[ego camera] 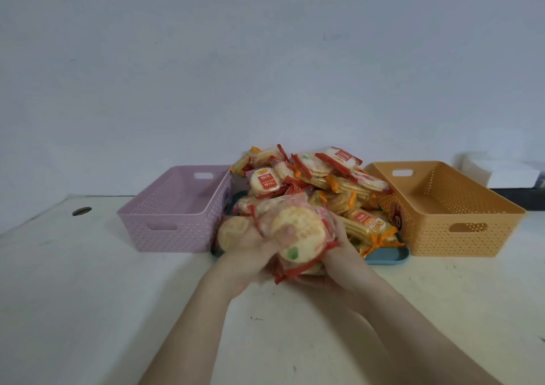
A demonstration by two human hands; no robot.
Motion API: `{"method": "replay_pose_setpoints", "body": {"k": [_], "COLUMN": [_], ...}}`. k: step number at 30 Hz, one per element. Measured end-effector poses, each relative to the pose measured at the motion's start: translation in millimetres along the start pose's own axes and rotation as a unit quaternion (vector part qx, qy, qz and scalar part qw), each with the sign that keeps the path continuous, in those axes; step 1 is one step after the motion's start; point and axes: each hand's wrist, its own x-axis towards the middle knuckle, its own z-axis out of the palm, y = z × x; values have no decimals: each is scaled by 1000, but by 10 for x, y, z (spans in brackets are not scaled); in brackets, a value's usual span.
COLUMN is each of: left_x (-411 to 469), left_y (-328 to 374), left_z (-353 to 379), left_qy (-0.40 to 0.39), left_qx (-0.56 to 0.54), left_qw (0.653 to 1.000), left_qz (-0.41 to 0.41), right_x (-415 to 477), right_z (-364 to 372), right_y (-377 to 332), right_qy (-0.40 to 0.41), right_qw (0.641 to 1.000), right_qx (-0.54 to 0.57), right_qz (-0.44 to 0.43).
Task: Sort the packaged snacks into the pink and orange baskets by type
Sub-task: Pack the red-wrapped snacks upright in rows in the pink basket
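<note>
A heap of packaged snacks [309, 184] lies on a blue tray [389, 256] in the middle of the table. Some packs are round pale crackers in red-edged wrappers, others ridged biscuits with orange-edged wrappers [368, 225]. Both hands meet at the heap's near side. My left hand [250, 252] and my right hand [342, 252] together grip a bunch of red-edged round cracker packs [298, 234], slightly blurred. The pink basket [177, 207] stands left of the heap, the orange basket [442, 207] right of it. I see no packs inside either.
The white table [118, 296] stretches toward me in front of the baskets. A dark round hole [82, 211] sits in the table at far left. White boxes [507, 172] stand at the far right against the plain wall.
</note>
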Motion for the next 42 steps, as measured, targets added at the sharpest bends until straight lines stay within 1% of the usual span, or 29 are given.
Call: {"method": "replay_pose_setpoints", "body": {"k": [2,4,5,7,10,11,12,13,15,17,19,20,21,22,23,24,25,26,28,30,31,32,33,34,36,38,39,40,42], "left_x": [20,41,49,29,10,-3,11,39,107,177,225,232,213,214,181,140,114,54,47,178,263,363,413,467,493,517,536,571,603], "left_y": [66,104,117,198,427,557,688,805,1036,1167,1200,1173,1134,1069,1016,944,856,793,553,258,120,-8,-94,-156,-212,-252,-240,-228,-147], "left_z": [102,118,89,27,-124,-235,-370,-502,-867,-1127,-1354,-1422,-1454,-1477,-1414,-1337,-1236,-1081,-836,-681,-632,-590,-553,-519,-446,-414,-426,-442,-485], "left_qy": [92,177,214,271,308,312,311,309,327,350,365,379,395,410,416,404,370,317,192,112,100,98,99,98,107,139,156,170,196], "left_qx": [77,93,96,92,60,31,-1,-20,-20,-6,40,93,172,252,316,355,383,407,470,548,582,607,616,612,608,605,592,571,505], "left_qw": [993,979,971,954,940,938,938,939,938,932,928,920,902,876,852,838,836,841,847,817,799,786,781,785,786,784,791,803,839], "left_qz": [25,41,53,88,134,145,154,148,113,98,64,38,22,22,45,88,133,165,160,139,115,73,29,2,-3,15,22,31,41], "right_x": [-13,-34,-27,4,167,250,346,448,614,621,632,632,673,678,660,650,643,666,727,738,737,741,737,743,735,715,706,705,704], "right_z": [70,158,208,336,678,871,1018,1130,1385,1547,1595,1534,1453,1362,1275,1181,1077,975,785,693,677,657,650,621,563,500,483,463,449], "right_y": [-64,-221,-308,-473,-765,-878,-980,-1070,-1186,-1298,-1310,-1279,-1224,-1158,-1088,-1015,-924,-824,-605,-453,-381,-326,-281,-251,-223,-209,-216,-216,-218], "right_qy": [29,45,39,18,-4,-7,7,19,-17,-45,-67,-84,-76,-53,-24,5,28,40,29,-4,-24,-39,-45,-39,-14,11,20,28,54], "right_qw": [999,993,991,994,997,997,997,996,998,999,998,996,996,996,991,984,975,962,917,855,825,792,757,727,685,669,666,670,700], "right_qx": [7,42,45,6,-36,-55,-74,-81,-52,-15,-18,-29,-33,-69,-125,-170,-209,-258,-388,-506,-550,-593,-635,-668,-710,-725,-729,-725,-693], "right_qz": [34,101,118,105,66,48,36,29,11,4,3,1,14,0,-33,-60,-68,-73,-81,-113,-129,-139,-145,-151,-161,-161,-157,-154,-165]}}
